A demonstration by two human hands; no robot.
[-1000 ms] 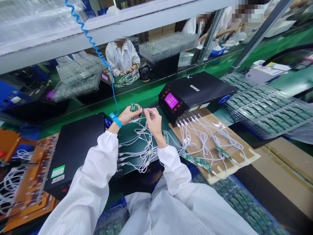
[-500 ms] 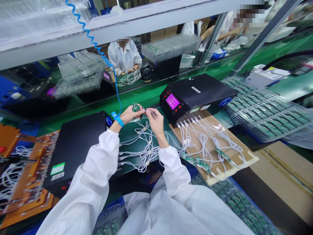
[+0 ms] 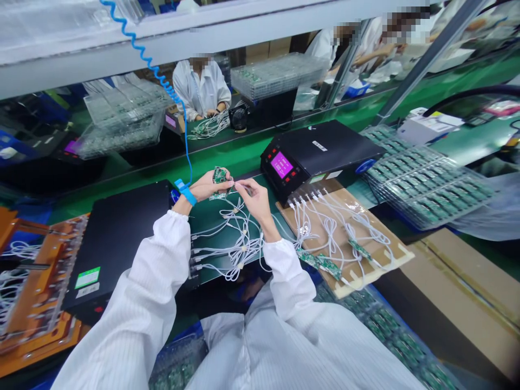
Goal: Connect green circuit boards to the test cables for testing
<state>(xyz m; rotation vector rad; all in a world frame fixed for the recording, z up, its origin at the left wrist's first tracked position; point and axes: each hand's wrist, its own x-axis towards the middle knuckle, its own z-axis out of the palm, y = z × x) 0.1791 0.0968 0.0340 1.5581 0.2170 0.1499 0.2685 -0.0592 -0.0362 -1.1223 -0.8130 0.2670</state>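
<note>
My left hand [image 3: 206, 187] is closed on a green circuit board [image 3: 219, 175], its thumb lying along the near edge. A blue wrist strap [image 3: 185, 192] with a coiled cord circles that wrist. At the right edge of the board, my right hand [image 3: 257, 199] pinches what looks like the end of a white cable; the fingertips hide most of it. Below both hands, bundled white cables [image 3: 244, 246] lie on the green bench, running to a black box [image 3: 122, 233] on the left. More circuit boards [image 3: 329, 265] are joined to cables on a cardboard sheet [image 3: 376, 260] at right.
A black tester [image 3: 320, 154] with a lit purple screen stands ahead to the right. Clear trays of boards [image 3: 430, 184] are stacked beyond it. An orange fixture [image 3: 44, 303] sits at far left. Overhead runs a shelf edge [image 3: 244, 24]. A person in white [image 3: 201, 89] works opposite.
The whole view has shifted slightly, so things appear a little further left. Both hands keep their grip at the board, and the board's face shows a little more.
</note>
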